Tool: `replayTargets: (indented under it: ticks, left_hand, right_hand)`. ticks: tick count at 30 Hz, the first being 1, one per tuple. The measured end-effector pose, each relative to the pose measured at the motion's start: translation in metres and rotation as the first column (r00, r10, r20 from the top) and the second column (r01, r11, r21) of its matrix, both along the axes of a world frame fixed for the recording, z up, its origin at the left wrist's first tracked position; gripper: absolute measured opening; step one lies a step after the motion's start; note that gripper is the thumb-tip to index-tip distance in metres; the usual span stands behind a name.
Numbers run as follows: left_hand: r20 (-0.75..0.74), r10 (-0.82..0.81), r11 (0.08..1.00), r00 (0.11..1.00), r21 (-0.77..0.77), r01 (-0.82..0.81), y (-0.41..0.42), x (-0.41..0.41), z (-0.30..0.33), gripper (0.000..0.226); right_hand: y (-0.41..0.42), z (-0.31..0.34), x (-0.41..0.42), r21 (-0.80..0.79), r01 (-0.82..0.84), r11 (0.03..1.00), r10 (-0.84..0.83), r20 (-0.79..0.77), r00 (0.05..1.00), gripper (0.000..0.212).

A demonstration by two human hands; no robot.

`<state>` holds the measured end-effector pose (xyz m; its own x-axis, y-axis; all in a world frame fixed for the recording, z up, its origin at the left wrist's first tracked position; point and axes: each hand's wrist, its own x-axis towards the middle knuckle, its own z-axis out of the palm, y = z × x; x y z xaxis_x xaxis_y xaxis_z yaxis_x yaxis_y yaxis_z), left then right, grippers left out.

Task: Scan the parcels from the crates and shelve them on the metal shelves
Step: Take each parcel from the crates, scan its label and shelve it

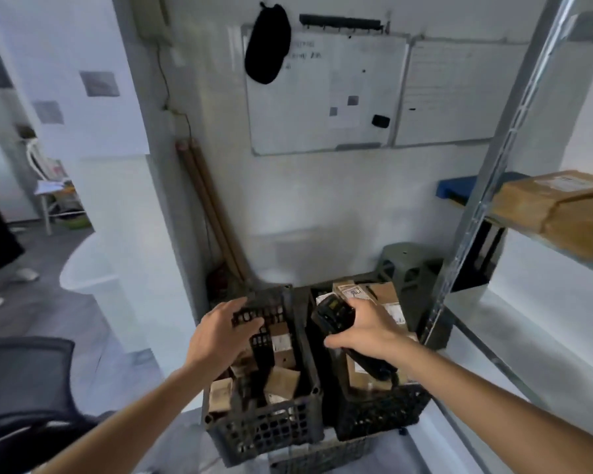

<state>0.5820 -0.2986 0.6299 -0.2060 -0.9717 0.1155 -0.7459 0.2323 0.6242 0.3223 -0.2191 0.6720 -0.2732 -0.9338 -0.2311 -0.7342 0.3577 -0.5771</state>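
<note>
Two dark plastic crates stand side by side below me, the left crate [264,429] and the right crate [380,417], both holding several brown cardboard parcels [387,295]. My right hand [367,331] is closed around a black handheld scanner [336,314] above the right crate. My left hand [220,333] hovers over the left crate with fingers spread, holding nothing, close to a parcel [283,340] and a black lattice piece. A metal shelf [514,222] at the right carries a brown parcel [558,206].
A grey shelf upright [493,165] rises just right of the crates. Whiteboards [326,97] hang on the wall behind. A green stool [409,265] sits behind the crates, a dark office chair [24,381] at lower left, a white bin [89,268] to the left.
</note>
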Motion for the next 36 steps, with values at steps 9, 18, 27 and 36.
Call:
replayTargets:
  ticks: [9, 18, 27, 36]
  left_hand:
    - [0.020, 0.223, 0.961, 0.975, 0.164, -0.223, -0.114, 0.016, -0.137, 0.049]
    - [0.132, 0.298, 0.846, 0.945, 0.421, -0.326, -0.129, 0.071, -0.274, 0.058]
    - [0.124, 0.269, 0.819, 0.955, 0.492, -0.294, -0.124, 0.081, -0.330, 0.052]
    - [0.089, 0.284, 0.824, 0.955, 0.487, -0.290, -0.125, 0.083, -0.344, 0.046]
  right_hand:
    - [-0.167, -0.144, 0.005, 0.219, -0.127, 0.967, 0.110, 0.090, 0.990, 0.110]
    - [-0.227, -0.284, 0.063, 0.432, -0.266, 0.862, 0.203, 0.187, 0.961, 0.106]
    - [-0.226, -0.361, 0.103, 0.462, -0.392, 0.796, 0.243, 0.349, 0.905, 0.079]
    - [-0.231, -0.383, 0.121, 0.428, -0.457, 0.779, 0.245, 0.464, 0.852, 0.075]
